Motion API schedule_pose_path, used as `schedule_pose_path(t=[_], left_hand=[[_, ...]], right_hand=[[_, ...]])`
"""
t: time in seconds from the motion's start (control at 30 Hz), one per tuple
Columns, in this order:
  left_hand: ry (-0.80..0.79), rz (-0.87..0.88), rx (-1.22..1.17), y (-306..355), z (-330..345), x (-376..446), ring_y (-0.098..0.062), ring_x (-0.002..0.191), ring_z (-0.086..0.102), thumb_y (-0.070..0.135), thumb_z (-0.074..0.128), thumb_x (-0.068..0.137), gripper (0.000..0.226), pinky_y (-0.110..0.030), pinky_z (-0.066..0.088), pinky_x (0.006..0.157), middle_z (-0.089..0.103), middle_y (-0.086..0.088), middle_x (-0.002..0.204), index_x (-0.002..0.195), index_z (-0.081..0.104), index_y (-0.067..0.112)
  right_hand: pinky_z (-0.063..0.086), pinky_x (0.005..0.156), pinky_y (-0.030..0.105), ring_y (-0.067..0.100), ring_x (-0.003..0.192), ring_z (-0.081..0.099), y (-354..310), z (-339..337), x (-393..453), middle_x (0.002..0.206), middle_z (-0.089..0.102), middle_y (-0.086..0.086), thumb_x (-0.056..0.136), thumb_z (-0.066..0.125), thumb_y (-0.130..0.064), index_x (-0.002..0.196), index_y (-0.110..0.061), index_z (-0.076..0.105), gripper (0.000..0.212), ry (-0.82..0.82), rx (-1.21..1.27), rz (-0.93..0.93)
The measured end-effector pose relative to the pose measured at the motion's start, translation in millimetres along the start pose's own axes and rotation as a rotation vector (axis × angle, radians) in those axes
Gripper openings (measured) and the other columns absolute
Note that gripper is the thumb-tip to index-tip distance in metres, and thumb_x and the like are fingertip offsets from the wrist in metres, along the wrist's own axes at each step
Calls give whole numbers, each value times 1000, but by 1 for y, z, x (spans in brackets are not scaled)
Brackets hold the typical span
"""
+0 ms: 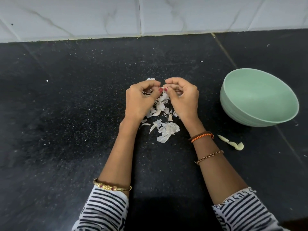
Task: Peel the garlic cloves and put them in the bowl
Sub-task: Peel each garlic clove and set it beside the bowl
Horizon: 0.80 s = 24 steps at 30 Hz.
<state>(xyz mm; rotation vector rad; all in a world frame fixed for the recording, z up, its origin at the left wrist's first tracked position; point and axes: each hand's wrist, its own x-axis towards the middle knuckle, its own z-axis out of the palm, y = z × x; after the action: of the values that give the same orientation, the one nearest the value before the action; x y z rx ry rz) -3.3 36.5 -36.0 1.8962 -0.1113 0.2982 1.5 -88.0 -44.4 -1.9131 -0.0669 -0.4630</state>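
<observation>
Garlic clove (165,89) sits pinched between my left hand (140,99) and right hand (182,97), fingertips nearly touching above the skins (164,129); only a pale sliver of it shows. I see three peeled cloves (231,142) on the counter (66,114) by my right wrist, near the green bowl (236,110).

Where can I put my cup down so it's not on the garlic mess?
The dark counter is bare left of the left hand, and between the hands and the white tiled wall. It's crowded under the hands with garlic skins, and to the right with the green bowl and peeled cloves.
</observation>
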Motion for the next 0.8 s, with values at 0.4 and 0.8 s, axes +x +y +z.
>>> schedule_pose_path(t=[0.4, 0.8], left_hand=[[79, 51, 65, -2, 2, 0, -11, 81, 59, 8, 63, 86, 11, -28, 49, 82, 65, 7, 87, 94, 71, 10], [56, 16, -264, -1, 6, 1, -1, 79, 63, -5, 61, 84, 25, -19, 51, 76, 66, 5, 86, 94, 64, 17]], right_hand=[[46, 88, 16, 12, 96, 61, -1, 3, -3, 102, 69, 2, 75, 43, 5, 97, -10, 72, 39, 69, -112, -112], [54, 73, 32, 12, 78, 66, 0, 2, -5, 88, 72, 2, 81, 65, -13, 94, -8, 73, 16, 139, -38, -190]])
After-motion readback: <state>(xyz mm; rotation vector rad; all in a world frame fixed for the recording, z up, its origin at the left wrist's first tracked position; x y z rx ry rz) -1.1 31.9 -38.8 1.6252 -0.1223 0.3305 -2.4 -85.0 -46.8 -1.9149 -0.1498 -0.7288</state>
